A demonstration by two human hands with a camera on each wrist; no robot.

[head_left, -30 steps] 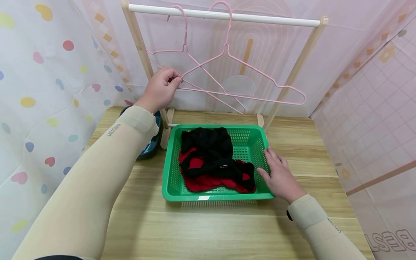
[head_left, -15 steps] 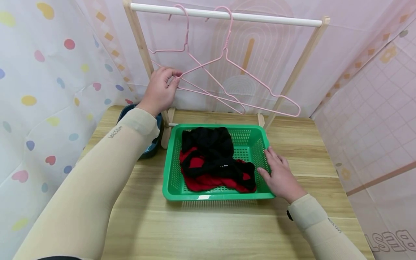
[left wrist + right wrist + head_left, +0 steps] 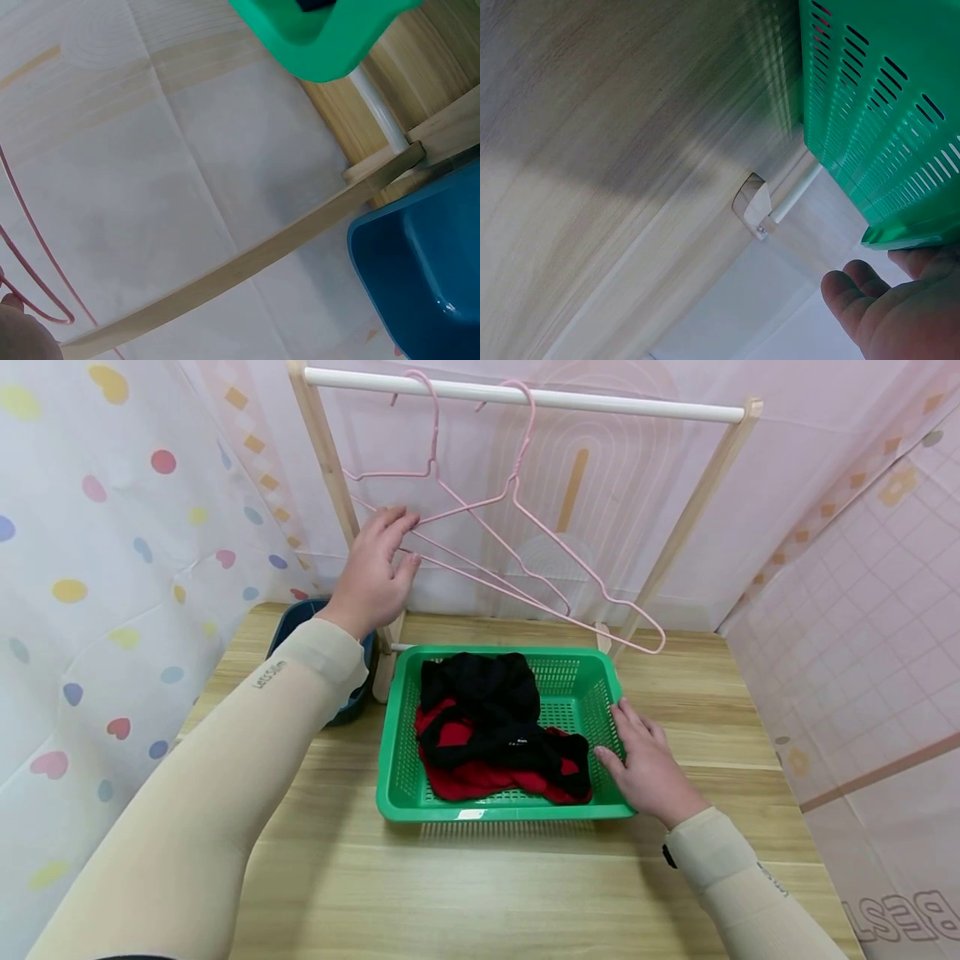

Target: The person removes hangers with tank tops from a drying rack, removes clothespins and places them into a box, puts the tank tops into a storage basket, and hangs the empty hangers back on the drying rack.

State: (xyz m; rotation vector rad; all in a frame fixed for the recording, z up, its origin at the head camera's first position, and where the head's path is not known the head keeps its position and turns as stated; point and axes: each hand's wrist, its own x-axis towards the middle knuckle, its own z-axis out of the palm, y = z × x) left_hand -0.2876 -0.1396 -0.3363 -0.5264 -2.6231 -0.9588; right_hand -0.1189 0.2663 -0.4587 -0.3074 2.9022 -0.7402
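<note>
My left hand (image 3: 375, 568) is at the left end of the front pink hanger (image 3: 517, 460), its thumb and fingers spread apart around the wire. That hanger hooks over the white rail (image 3: 600, 405) and tilts, right end low. Behind it hangs a second pink hanger (image 3: 434, 435). My right hand (image 3: 648, 764) rests on the right rim of a green basket (image 3: 506, 815), fingers fairly straight, thumb on the inner side. Inside the basket lie a black garment (image 3: 480, 685) and red cloth (image 3: 472, 787), bunched together. In the left wrist view only part of the hand (image 3: 26, 334) shows, beside pink wire.
Wooden posts (image 3: 693, 514) carry the rail at the back of the wooden table (image 3: 480, 885). A dark blue bin (image 3: 420, 262) stands left of the basket, partly behind my left forearm. Patterned cloth walls (image 3: 150, 568) enclose the sides and back.
My left fingers have loosened from a pinch on the hanger's end and spread apart. The front hanger's right end has swung down and leftward. My right hand stays on the basket.
</note>
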